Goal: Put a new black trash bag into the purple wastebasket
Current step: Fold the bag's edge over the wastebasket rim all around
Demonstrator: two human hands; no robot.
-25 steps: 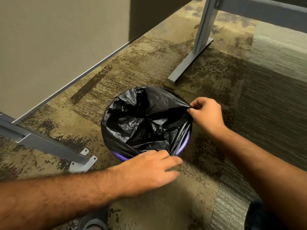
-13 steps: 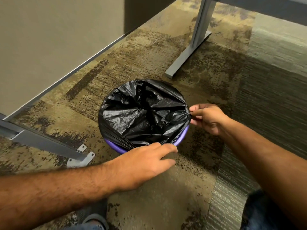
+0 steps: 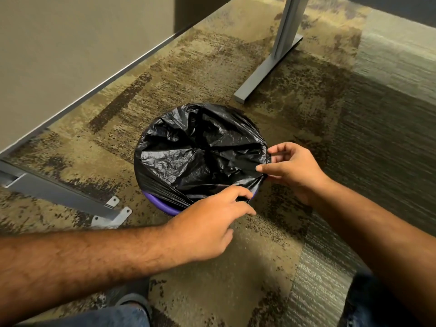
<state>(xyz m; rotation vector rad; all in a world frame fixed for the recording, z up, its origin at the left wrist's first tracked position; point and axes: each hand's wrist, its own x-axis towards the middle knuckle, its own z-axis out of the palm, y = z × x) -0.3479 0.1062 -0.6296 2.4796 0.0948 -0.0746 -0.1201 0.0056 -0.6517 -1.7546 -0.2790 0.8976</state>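
Where thin crinkled black plastic trash bag (image 3: 200,156) drapes over round purple plastic wastebasket (image 3: 162,207) on carpet: right hand (image 3: 292,171) fingers (image 3: 262,168) pinching gathered hem; left hand (image 3: 207,220) fingertips nipping film at near rim. Probably light, limp, slippery, tear-prone; best gripped at bunched hem beside fingers.

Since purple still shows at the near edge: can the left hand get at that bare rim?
Probably yes: the left hand sits beside the exposed purple rim, with nothing between them.
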